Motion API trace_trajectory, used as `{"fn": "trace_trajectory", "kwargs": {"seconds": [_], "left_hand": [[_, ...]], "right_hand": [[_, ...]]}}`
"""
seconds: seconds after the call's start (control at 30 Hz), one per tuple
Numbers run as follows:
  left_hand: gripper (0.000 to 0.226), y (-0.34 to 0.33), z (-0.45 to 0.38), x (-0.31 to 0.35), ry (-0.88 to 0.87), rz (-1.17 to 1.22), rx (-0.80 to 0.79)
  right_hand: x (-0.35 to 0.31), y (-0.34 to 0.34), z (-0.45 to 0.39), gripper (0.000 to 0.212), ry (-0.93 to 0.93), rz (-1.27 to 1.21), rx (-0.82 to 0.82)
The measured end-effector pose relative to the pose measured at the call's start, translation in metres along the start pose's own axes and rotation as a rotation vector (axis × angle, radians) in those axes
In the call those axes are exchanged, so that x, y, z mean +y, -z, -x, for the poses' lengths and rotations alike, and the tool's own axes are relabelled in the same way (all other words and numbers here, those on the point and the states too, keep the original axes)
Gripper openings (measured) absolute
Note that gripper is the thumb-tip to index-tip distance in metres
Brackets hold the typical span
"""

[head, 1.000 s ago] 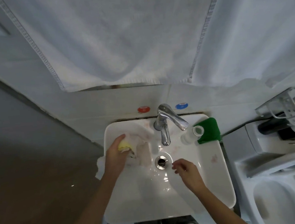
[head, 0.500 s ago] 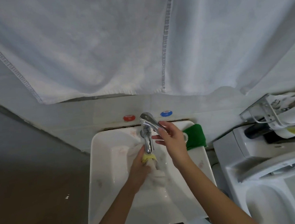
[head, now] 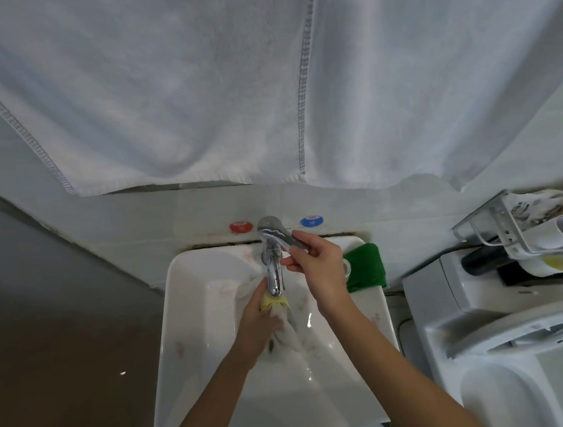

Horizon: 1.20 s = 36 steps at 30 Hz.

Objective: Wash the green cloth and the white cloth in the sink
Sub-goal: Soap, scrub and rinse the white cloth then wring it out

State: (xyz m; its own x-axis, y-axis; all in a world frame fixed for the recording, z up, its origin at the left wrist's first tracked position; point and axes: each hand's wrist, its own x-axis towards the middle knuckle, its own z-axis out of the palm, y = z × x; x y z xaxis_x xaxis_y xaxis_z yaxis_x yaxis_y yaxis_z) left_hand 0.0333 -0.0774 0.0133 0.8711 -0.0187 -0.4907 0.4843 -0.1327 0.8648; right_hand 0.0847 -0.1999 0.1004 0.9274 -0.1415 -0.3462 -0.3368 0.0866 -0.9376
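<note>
A white sink (head: 195,338) fills the middle of the view. My left hand (head: 258,326) grips the white cloth (head: 288,334), which has a yellow patch, and holds it under the spout of the chrome tap (head: 274,271). My right hand (head: 314,268) grips the tap's lever, fingers curled round it. The green cloth (head: 367,267) lies on the sink's back right corner, partly hidden behind my right hand. I cannot tell whether water runs.
White towels (head: 196,85) hang low above the sink. Red (head: 240,226) and blue (head: 311,221) markers sit on the wall behind the tap. A small clear bottle (head: 346,268) stands by the green cloth. A toilet (head: 506,347) and a wire rack (head: 527,231) are at the right.
My right hand rose from the basin to the tap lever and now grips it. My left hand carried the white cloth from the sink's left side to under the spout.
</note>
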Motion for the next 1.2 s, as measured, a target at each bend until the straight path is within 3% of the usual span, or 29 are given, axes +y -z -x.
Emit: {"fn": "trace_trajectory", "kwargs": {"seconds": [0.13, 0.4, 0.67, 0.8, 1.0, 1.1, 1.2], "left_hand": [[0.055, -0.001, 0.0, -0.001, -0.005, 0.044, -0.001], [0.051, -0.008, 0.001, 0.001, 0.019, 0.128, -0.009], [0.033, -0.011, 0.0, 0.003, -0.006, 0.174, 0.026], [0.044, -0.009, 0.003, 0.0, -0.003, 0.169, 0.048], [0.048, -0.003, 0.008, -0.006, 0.054, 0.145, 0.072], [0.051, -0.001, 0.013, -0.006, 0.073, 0.111, 0.065], [0.052, 0.001, 0.019, -0.005, 0.061, 0.105, 0.068]], "right_hand": [[0.0, 0.0, -0.001, 0.035, 0.017, 0.028, -0.009], [0.0, 0.001, -0.002, 0.034, 0.049, 0.044, -0.034], [0.026, 0.015, 0.005, 0.027, 0.142, 0.073, -0.081], [0.06, 0.026, 0.015, 0.042, 0.152, 0.097, 0.042], [0.113, 0.06, 0.011, 0.049, 0.127, 0.383, 0.44], [0.121, 0.067, -0.009, 0.068, 0.098, 0.553, 0.382], [0.125, 0.066, -0.031, 0.072, 0.004, 0.472, 0.285]]}}
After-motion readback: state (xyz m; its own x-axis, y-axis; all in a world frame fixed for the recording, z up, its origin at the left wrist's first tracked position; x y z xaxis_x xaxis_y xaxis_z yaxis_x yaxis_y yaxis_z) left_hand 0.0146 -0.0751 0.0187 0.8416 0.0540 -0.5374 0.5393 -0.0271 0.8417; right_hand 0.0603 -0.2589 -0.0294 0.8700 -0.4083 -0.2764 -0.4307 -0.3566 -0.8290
